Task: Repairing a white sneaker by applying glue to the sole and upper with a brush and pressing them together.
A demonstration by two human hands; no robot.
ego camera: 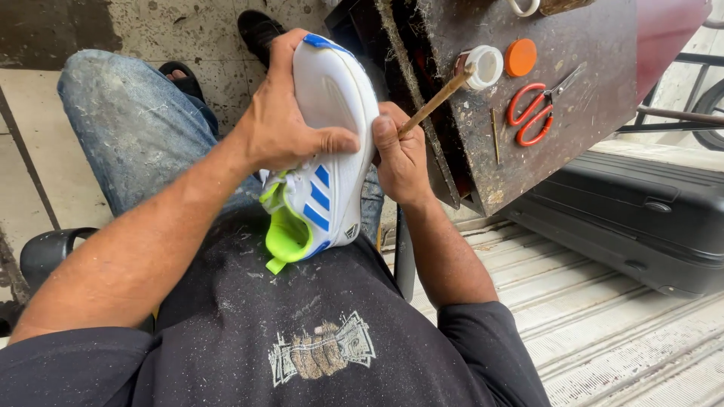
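Note:
My left hand [290, 124] grips a white sports shoe [326, 151] with blue stripes and a neon green lining, sole side facing right, toe pointing away from me. The heel rests against my dark shirt. My right hand [400, 154] presses against the sole edge of the shoe and holds a thin wooden stick [437, 99]. The far tip of the stick reaches the rim of a small open white jar [485, 66] on the workbench.
A dark worn workbench [558, 113] stands to the right with an orange lid [520, 57] and red-handled scissors [534, 113]. A black hard case [641, 218] lies below it on ribbed metal flooring. My jeans-clad knee [128, 120] is at left.

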